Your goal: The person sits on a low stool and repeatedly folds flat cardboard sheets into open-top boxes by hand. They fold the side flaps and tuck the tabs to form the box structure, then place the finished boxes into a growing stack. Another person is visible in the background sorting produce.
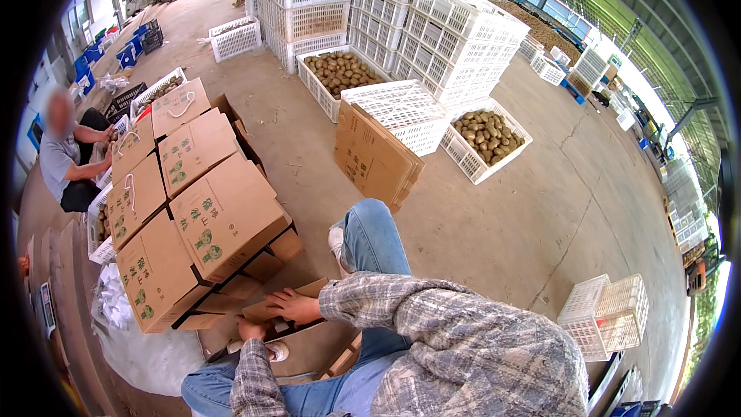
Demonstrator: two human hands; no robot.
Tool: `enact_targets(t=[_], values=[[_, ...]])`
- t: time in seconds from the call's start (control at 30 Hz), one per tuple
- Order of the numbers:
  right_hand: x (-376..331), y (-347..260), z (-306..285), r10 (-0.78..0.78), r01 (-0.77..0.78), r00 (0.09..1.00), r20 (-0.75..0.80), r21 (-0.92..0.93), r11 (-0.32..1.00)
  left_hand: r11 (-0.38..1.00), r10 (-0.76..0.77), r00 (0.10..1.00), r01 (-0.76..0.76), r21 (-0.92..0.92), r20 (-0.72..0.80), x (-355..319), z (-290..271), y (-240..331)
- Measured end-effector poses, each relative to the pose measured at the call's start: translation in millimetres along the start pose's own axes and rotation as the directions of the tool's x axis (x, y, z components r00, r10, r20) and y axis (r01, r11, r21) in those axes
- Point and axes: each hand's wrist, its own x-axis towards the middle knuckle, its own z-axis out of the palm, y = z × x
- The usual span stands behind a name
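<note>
Low in front of me, between my legs, is a brown cardboard box [312, 287] with its flaps raised. My right hand [293, 306] lies on the box with its fingers stretched out and a little spread. Close to its left, my left hand [251, 330] is curled at the edge of the same box, its fingertips partly hidden. Just beyond and to the left, stacked cardboard cartons [220, 199] with green print stand in two rows, some with white cord handles [130, 193] on top.
Flattened cardboard [370, 153] leans on an upturned white crate [401, 104]. Crates of brown, potato-like produce [486, 135] stand beside tall crate stacks [463, 38]. A co-worker [65, 150] sits at far left. White plastic sheeting [143, 355] lies at left; more crates [606, 313] stand right.
</note>
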Motion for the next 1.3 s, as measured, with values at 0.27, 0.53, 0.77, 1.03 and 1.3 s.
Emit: enact_targets(t=[0.27,0.53,0.77,1.03,1.3], values=[[24.8,48.2,-44.1,0.225,-0.335,0.901,0.37,0.267,0.904,0.998,0.019,1.0,-0.019,-0.054,-0.001,-13.8,-1.1,8.2],[-85.2,97.7,-98.5,0.554,-0.774,0.604,0.573,0.587,0.238,0.975,-0.04,0.995,0.059,-0.214,0.091,-3.1,8.1,-6.9],[-71.6,91.9,-60.0,0.535,-0.722,0.597,0.598,0.692,0.032,0.995,-0.042,0.997,0.036,-0.091,-0.062,16.5,-8.6,-37.0],[-57.5,74.5,-21.5,0.796,-0.889,0.457,0.396,0.174,0.424,0.98,-0.078,0.997,0.078,-0.184,0.008,-26.3,14.5,8.2],[-60.9,102.2,3.9,0.831,-0.872,0.336,0.444,0.48,0.096,0.978,-0.141,0.99,0.139,-0.155,0.003,-27.7,14.4,9.4]])
